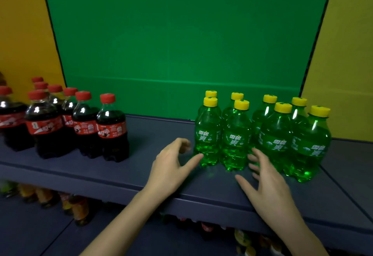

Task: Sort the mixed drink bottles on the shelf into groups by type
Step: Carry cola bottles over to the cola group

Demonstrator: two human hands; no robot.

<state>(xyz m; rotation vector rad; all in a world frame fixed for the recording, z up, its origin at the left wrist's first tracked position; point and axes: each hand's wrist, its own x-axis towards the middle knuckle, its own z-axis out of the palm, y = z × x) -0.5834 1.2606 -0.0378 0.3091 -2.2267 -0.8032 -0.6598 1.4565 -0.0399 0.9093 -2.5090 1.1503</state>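
Across the dark blue shelf I see two groups standing upright and well apart. The cola bottles, red-capped, are clustered at nine o'clock. The green bottles, yellow-capped, are packed close together at about three o'clock, with bare shelf between the groups.

My view puts the left hand at six o'clock, fingers loosely spread and holding nothing. One outstretched digit reaches the foot of the leftmost front green bottle, though I cannot tell whether it touches. The right hand sits at five o'clock, fingers fanned wide and also holding nothing. Its fingertips are just beside the bases of the front green bottles.

Behind the shelf, at twelve o'clock, hangs a green backdrop. Below the shelf edge, at seven o'clock, blurred orange-toned bottles stand on a lower level.
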